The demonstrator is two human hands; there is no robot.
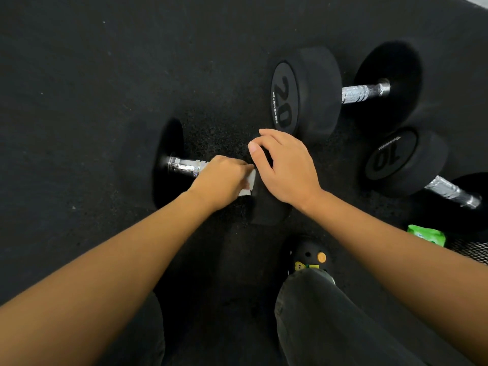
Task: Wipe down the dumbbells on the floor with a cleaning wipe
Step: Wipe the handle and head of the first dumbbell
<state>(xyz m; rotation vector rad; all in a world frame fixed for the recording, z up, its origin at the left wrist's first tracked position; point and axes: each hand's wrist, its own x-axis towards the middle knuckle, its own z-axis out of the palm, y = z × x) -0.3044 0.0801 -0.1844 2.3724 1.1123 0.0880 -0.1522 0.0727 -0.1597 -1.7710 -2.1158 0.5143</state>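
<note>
a folded white wipe [249, 184] is pinched in the curled fingers of the left hand [221, 180] and pressed to the knurled chrome handle of the near dumbbell [184, 166], just beside its right head, on the speckled black rubber floor [79, 101]. that rounded, matte rubber head is gripped from above by the right hand [286, 170], thumb and fingers curved round it. farther right, a dumbbell marked 20 [306, 93] and a dumbbell marked 10 [404, 159] are laid, with a crinkled green packet [426, 235] near the right edge.
</note>
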